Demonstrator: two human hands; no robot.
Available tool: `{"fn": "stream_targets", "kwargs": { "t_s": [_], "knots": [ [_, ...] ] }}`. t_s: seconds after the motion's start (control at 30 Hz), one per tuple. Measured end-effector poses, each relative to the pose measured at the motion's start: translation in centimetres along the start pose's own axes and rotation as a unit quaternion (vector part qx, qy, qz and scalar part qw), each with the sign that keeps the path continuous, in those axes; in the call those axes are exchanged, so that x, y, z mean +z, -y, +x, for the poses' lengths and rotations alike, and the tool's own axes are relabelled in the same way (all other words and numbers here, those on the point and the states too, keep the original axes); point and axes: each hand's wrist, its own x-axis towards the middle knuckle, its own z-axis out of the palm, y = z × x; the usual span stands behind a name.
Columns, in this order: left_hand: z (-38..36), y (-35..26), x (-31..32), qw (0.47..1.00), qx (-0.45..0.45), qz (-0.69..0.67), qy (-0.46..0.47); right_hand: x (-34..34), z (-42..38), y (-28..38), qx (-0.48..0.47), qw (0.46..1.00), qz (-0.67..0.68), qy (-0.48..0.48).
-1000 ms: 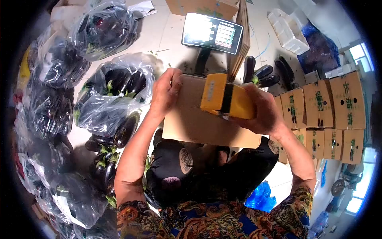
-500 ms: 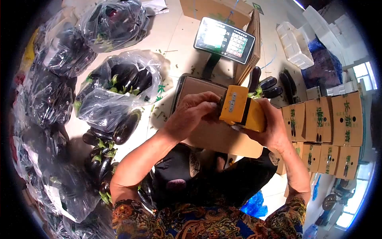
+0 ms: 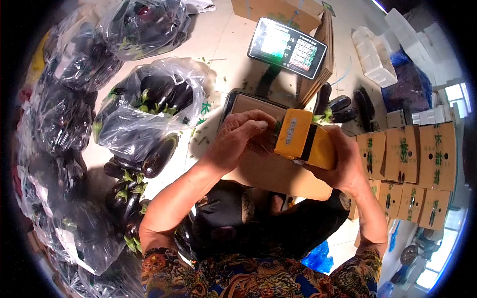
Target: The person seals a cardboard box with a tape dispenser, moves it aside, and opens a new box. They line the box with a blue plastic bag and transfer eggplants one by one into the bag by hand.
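A boxy yellow device with a black band (image 3: 294, 134) sits in my right hand (image 3: 343, 161), whose fingers wrap round its right end. I cannot make out its exact kind. My left hand (image 3: 242, 139) is beside its left end, fingers curled and thumb pressed over them; what they pinch, if anything, is hidden. A dark greenish part shows between the left fingertips and the yellow body. Below both hands lies brown cardboard (image 3: 273, 176), over a platform scale (image 3: 229, 105) with a lit display panel (image 3: 287, 48).
On the left are eggplants in clear plastic bags (image 3: 149, 131) and loose eggplants (image 3: 161, 155) on the floor. More eggplants (image 3: 340, 103) lie beyond the device. Stacked printed cartons (image 3: 402, 151) stand at right, with a white foam box (image 3: 372, 57) behind. Upright cardboard sheets (image 3: 320, 59) are beside the display.
The view has shifted slightly. My left hand has drawn a little away from the yellow device, widening the gap at its left end. My right hand keeps its hold.
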Motion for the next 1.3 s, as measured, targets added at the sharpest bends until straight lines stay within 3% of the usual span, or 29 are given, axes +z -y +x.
{"fn": "stream_targets", "kwargs": {
  "t_s": [0.07, 0.17, 0.3, 0.4, 0.5, 0.6, 0.7, 0.8, 0.9, 1.03, 1.13, 1.23, 1.3],
  "knots": [
    [-0.3, -0.6, 0.3, 1.0, -0.008, -0.004, -0.005, 0.0, 0.1, 0.2, 0.001, 1.0, -0.004, 0.001],
    [-0.2, 0.1, 0.4, 0.995, 0.023, 0.094, 0.029, 0.0, 0.1, 0.5, 0.002, 1.0, -0.004, 0.0],
    [0.5, 0.7, 0.2, 0.997, -0.022, 0.055, 0.039, 0.0, 0.0, 0.5, 0.005, 1.0, -0.011, 0.003],
    [0.8, 1.5, 0.5, 0.993, -0.072, -0.087, 0.029, 0.1, 0.1, 0.6, -0.007, 1.0, -0.011, -0.005],
    [0.7, 1.4, 0.8, 0.993, -0.076, -0.085, 0.02, 0.0, 0.1, 0.6, -0.006, 1.0, -0.01, -0.002],
    [0.4, 1.2, 1.3, 1.0, -0.009, -0.02, 0.018, -0.1, 0.3, 0.9, -0.013, 1.0, -0.025, 0.0],
    [0.2, 0.5, 0.8, 0.977, 0.122, 0.171, -0.024, -0.1, 0.6, 1.7, 0.011, 0.999, -0.031, 0.011],
    [-0.6, -0.7, -0.1, 0.989, 0.039, 0.137, -0.05, -0.3, 0.7, 1.8, -0.002, 0.999, -0.026, 0.028],
    [-1.3, -1.4, -1.1, 0.978, 0.051, 0.173, -0.104, -0.4, 1.1, 2.1, -0.012, 0.999, -0.019, 0.043],
    [-3.2, -2.4, -8.2, 0.977, 0.073, 0.046, -0.197, -1.2, 1.2, 3.0, 0.05, 0.995, -0.044, 0.071],
    [-5.1, -1.9, -13.1, 0.965, 0.065, -0.027, -0.252, -1.0, 1.5, 3.1, -0.013, 0.997, -0.01, 0.077],
    [-5.7, -0.5, -15.0, 0.953, 0.063, -0.065, -0.288, -0.2, 2.7, 3.2, -0.074, 0.988, -0.107, 0.083],
    [-5.3, 0.5, -15.3, 0.946, 0.047, -0.083, -0.311, 0.0, 3.5, 3.5, -0.061, 0.985, -0.127, 0.096]
  ]
}}
